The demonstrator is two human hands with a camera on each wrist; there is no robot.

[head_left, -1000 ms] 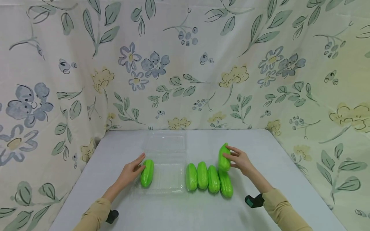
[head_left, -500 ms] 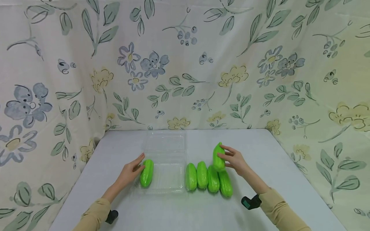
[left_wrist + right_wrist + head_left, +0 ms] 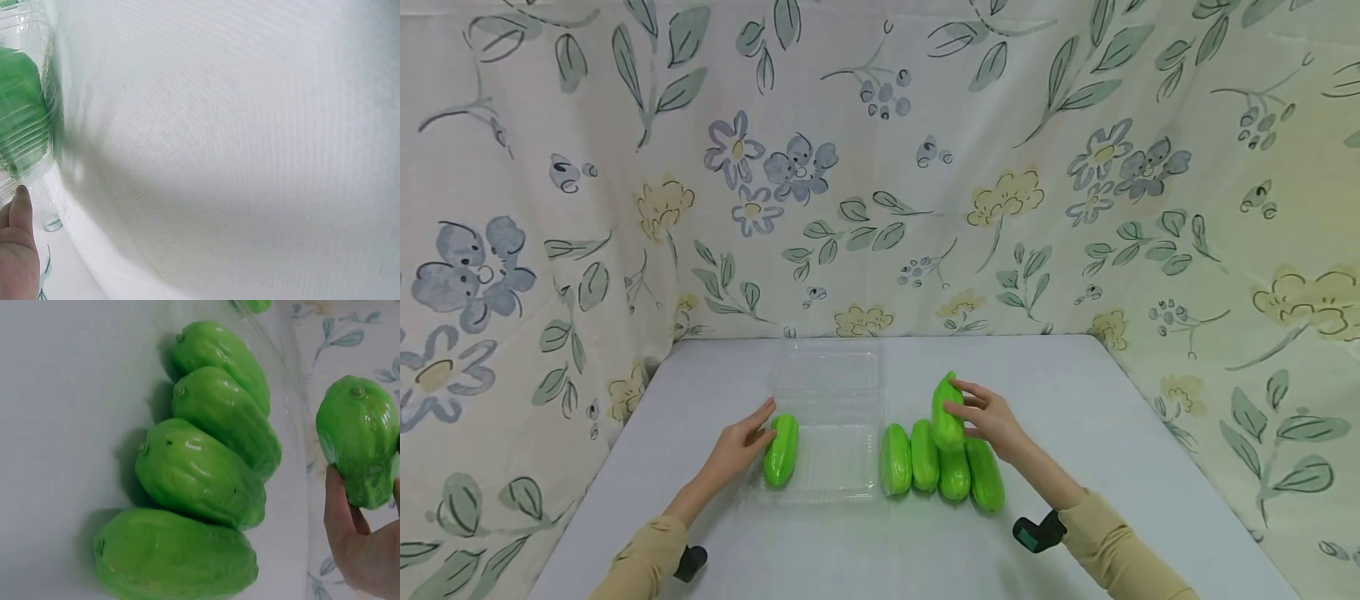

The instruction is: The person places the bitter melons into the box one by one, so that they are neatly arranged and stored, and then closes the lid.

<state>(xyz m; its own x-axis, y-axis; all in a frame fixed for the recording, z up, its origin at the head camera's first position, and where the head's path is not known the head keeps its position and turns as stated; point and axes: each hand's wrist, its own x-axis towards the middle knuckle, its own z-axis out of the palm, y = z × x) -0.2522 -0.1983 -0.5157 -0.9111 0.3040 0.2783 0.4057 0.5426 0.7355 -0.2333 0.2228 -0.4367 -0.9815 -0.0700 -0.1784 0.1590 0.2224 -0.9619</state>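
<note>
My right hand (image 3: 997, 423) holds a glossy green gourd-like vegetable (image 3: 946, 417) between thumb and fingers, above a row of similar gourds (image 3: 897, 462) on the table. In the right wrist view the held gourd (image 3: 356, 434) hangs off to the right of several others (image 3: 200, 472). At the left edge of a clear plastic clamshell box (image 3: 842, 462) rests my left hand (image 3: 736, 450), fingers extended. One gourd (image 3: 782, 452) lies inside the box along its left side, beside that hand. In the left wrist view a straight finger (image 3: 22, 209) reaches the box's ribbed wall (image 3: 37, 134).
The box's clear lid (image 3: 827, 371) lies folded back toward the rear of the white table (image 3: 1045, 367). A floral curtain (image 3: 880, 167) hangs behind and along both sides. A dark device (image 3: 1039, 532) sits at my right wrist, another (image 3: 691, 563) at my left.
My right hand has carried the gourd leftward, from above the rightmost gourd in the row to above the middle ones. My left hand has stayed at the box's left edge.
</note>
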